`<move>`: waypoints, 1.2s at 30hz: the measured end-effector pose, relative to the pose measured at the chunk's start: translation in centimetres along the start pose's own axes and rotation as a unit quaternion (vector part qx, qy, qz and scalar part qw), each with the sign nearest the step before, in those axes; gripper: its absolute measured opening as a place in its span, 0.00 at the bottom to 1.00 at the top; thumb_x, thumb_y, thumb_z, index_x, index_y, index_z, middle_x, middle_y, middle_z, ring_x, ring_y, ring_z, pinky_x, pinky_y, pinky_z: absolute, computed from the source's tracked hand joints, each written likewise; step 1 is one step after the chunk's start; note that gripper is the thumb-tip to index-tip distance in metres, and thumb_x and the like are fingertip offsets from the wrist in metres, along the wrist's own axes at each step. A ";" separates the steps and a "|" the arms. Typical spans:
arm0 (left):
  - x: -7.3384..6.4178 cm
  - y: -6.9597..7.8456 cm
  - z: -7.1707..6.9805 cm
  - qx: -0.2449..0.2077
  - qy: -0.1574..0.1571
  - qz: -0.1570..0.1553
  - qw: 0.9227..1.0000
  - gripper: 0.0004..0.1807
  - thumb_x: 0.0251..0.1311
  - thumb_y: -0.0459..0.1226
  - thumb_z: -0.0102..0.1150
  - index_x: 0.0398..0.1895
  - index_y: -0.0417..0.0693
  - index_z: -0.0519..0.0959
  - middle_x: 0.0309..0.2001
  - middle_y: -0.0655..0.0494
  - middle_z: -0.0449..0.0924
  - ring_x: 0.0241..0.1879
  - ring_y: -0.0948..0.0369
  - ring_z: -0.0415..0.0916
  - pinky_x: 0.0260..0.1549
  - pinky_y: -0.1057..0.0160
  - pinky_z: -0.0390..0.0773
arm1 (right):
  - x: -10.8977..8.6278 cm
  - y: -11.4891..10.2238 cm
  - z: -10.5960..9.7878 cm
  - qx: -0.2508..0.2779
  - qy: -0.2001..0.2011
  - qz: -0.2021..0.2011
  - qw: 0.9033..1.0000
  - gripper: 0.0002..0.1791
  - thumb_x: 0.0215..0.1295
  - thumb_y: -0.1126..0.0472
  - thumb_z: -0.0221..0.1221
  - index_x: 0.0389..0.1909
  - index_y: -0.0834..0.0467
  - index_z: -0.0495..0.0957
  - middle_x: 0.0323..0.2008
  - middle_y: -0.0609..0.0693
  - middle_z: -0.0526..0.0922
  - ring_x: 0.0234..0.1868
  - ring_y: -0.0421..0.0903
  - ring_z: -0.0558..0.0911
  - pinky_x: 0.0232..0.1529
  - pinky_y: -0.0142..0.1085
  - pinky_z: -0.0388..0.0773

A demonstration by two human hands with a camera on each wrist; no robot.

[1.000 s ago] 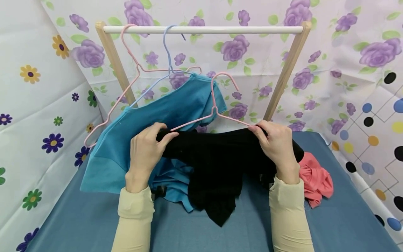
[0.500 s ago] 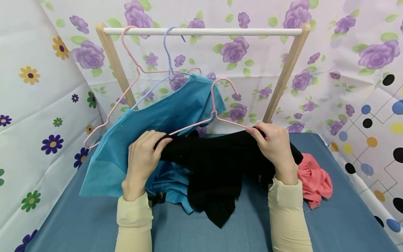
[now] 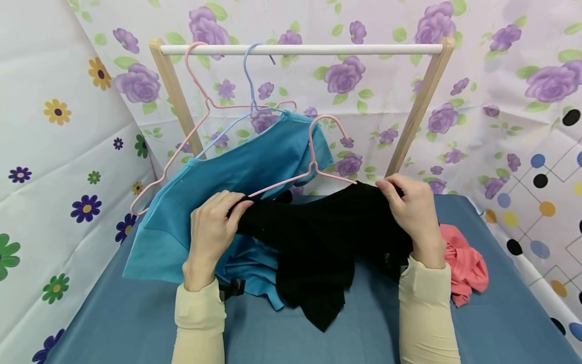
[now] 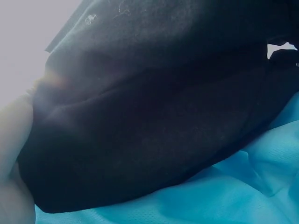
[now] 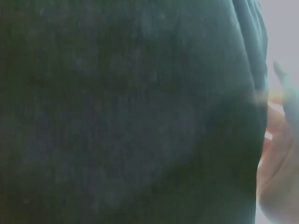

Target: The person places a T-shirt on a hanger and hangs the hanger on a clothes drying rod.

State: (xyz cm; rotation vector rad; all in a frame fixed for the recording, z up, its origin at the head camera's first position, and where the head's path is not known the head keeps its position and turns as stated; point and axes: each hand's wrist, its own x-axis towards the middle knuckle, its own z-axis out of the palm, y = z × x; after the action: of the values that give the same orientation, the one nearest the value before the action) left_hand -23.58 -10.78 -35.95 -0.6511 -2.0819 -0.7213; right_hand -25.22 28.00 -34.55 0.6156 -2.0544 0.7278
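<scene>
In the head view, a black garment, seemingly a shirt, is stretched between both hands above the table. A pink hanger stands up out of its neckline, hook upward, with both arm ends hidden in the cloth. My left hand pinches the garment's left shoulder, thumb on the near side, right where the hanger arm goes in. At the right shoulder, my right hand pinches the fabric between thumb and fingers. Black cloth fills most of the left wrist view; the right wrist view is nearly all dark fabric.
Behind the hands is a rack with a white rail and wooden posts. From it hang a bare pink hanger and a blue hanger bearing a blue shirt. Crumpled coral cloth lies right on the blue-covered table.
My right hand has slid outward to the right along the garment's shoulder, off the hanger arm, whose end now dips into the neckline. The left hand keeps its grip. The whole view has shifted slightly.
</scene>
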 end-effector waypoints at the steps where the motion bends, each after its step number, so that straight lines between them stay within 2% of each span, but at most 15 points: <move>1: 0.0 0.0 0.0 0.000 0.001 -0.001 1.000 0.07 0.62 0.42 0.65 0.36 0.47 0.84 0.21 0.59 0.70 0.20 0.63 0.67 0.17 0.61 0.65 | 0.0 0.2 -0.1 0.004 0.004 0.007 1.000 0.23 0.72 0.46 0.54 0.28 0.60 0.83 0.19 0.49 0.77 0.19 0.41 0.72 0.27 0.33 0.65; 5: 0.0 -0.1 -0.3 0.001 0.004 -0.007 1.000 0.08 0.62 0.42 0.65 0.36 0.47 0.84 0.22 0.58 0.71 0.21 0.62 0.68 0.17 0.61 0.66 | 0.0 1.0 -0.4 0.005 0.040 0.051 0.998 0.17 0.71 0.54 0.59 0.27 0.62 0.82 0.20 0.52 0.76 0.22 0.40 0.70 0.28 0.30 0.64; 9: 0.0 -0.2 -0.6 0.005 0.017 -0.012 1.000 0.08 0.61 0.42 0.65 0.36 0.47 0.84 0.23 0.56 0.74 0.22 0.60 0.70 0.20 0.59 0.69 | -0.1 2.0 -0.5 -0.003 0.078 0.122 0.989 0.13 0.70 0.58 0.59 0.33 0.66 0.81 0.29 0.57 0.78 0.28 0.37 0.71 0.31 0.27 0.65; 13: -0.1 -0.3 -1.0 0.013 0.028 -0.020 0.999 0.07 0.61 0.41 0.66 0.35 0.47 0.85 0.23 0.55 0.74 0.22 0.59 0.71 0.20 0.58 0.70 | -0.5 3.2 -0.3 0.009 0.079 0.218 0.973 0.15 0.69 0.57 0.59 0.46 0.66 0.78 0.41 0.57 0.78 0.36 0.35 0.74 0.35 0.27 0.67; 15: -0.1 -0.4 -1.1 0.017 0.029 -0.022 0.999 0.08 0.61 0.42 0.66 0.35 0.47 0.85 0.23 0.55 0.75 0.22 0.58 0.71 0.20 0.58 0.70 | -0.7 3.8 0.0 0.035 0.072 0.263 0.961 0.18 0.69 0.57 0.59 0.52 0.64 0.76 0.46 0.56 0.77 0.40 0.37 0.75 0.38 0.27 0.68; 18: -0.2 -0.4 -1.2 0.026 0.026 -0.025 0.999 0.08 0.61 0.42 0.66 0.35 0.47 0.85 0.24 0.55 0.76 0.23 0.58 0.72 0.21 0.58 0.70 | -0.9 4.6 0.8 0.070 0.053 0.306 0.948 0.23 0.69 0.54 0.58 0.59 0.62 0.73 0.53 0.55 0.77 0.48 0.42 0.78 0.43 0.29 0.70; 20: -0.2 -0.4 -1.2 0.032 0.027 -0.026 0.999 0.09 0.62 0.43 0.65 0.35 0.47 0.85 0.24 0.54 0.76 0.23 0.58 0.72 0.20 0.58 0.70 | -1.0 5.1 1.3 0.087 0.033 0.320 0.943 0.26 0.70 0.51 0.58 0.63 0.60 0.70 0.58 0.55 0.76 0.53 0.47 0.78 0.47 0.33 0.71; 23: -0.3 -0.4 -1.3 0.040 0.029 -0.028 0.998 0.09 0.62 0.43 0.65 0.35 0.47 0.85 0.22 0.55 0.74 0.22 0.58 0.70 0.19 0.58 0.69 | -1.1 5.6 2.1 0.092 0.004 0.327 0.940 0.29 0.72 0.49 0.55 0.68 0.57 0.67 0.63 0.55 0.72 0.58 0.52 0.76 0.52 0.42 0.72; 26: -0.4 -0.5 -1.4 0.044 0.031 -0.030 0.998 0.09 0.62 0.43 0.65 0.35 0.47 0.85 0.22 0.55 0.75 0.22 0.58 0.70 0.19 0.58 0.69 | -1.3 5.8 2.8 0.095 -0.009 0.329 0.940 0.28 0.73 0.48 0.54 0.68 0.57 0.67 0.63 0.58 0.72 0.60 0.54 0.75 0.54 0.48 0.72; 28: -0.4 -0.5 -1.5 0.048 0.034 -0.033 0.998 0.10 0.62 0.44 0.65 0.35 0.47 0.85 0.23 0.54 0.76 0.22 0.57 0.71 0.19 0.58 0.69 | -1.5 5.8 3.2 0.094 -0.010 0.323 0.942 0.24 0.74 0.50 0.53 0.63 0.59 0.71 0.59 0.60 0.76 0.57 0.54 0.77 0.52 0.46 0.74; 30: -0.4 -0.6 -1.6 0.052 0.043 -0.038 0.997 0.10 0.62 0.44 0.65 0.35 0.47 0.85 0.24 0.53 0.77 0.22 0.56 0.72 0.19 0.57 0.69 | -1.5 5.9 3.5 0.090 -0.006 0.315 0.945 0.20 0.75 0.52 0.52 0.56 0.63 0.73 0.51 0.62 0.80 0.49 0.52 0.80 0.47 0.40 0.74; 32: -0.5 -0.8 -1.7 0.055 0.058 -0.045 0.996 0.09 0.61 0.43 0.66 0.35 0.46 0.85 0.24 0.52 0.77 0.22 0.56 0.72 0.18 0.57 0.68 | -1.6 5.9 3.7 0.085 -0.001 0.306 0.948 0.17 0.75 0.54 0.51 0.51 0.65 0.74 0.45 0.61 0.81 0.41 0.48 0.79 0.41 0.35 0.71; 36: -0.6 -1.0 -1.9 0.054 0.087 -0.056 0.993 0.08 0.59 0.41 0.68 0.34 0.45 0.85 0.22 0.51 0.76 0.21 0.54 0.72 0.17 0.56 0.67 | -1.7 6.1 3.8 0.079 -0.002 0.293 0.953 0.16 0.76 0.56 0.49 0.52 0.63 0.77 0.42 0.59 0.81 0.37 0.41 0.74 0.40 0.31 0.65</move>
State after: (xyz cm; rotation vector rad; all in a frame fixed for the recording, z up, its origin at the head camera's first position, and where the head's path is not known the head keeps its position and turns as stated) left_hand -22.90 -12.91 -35.72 -0.3984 -1.9924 -0.6976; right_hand -30.41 29.92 -39.39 0.0754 -2.2110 1.2386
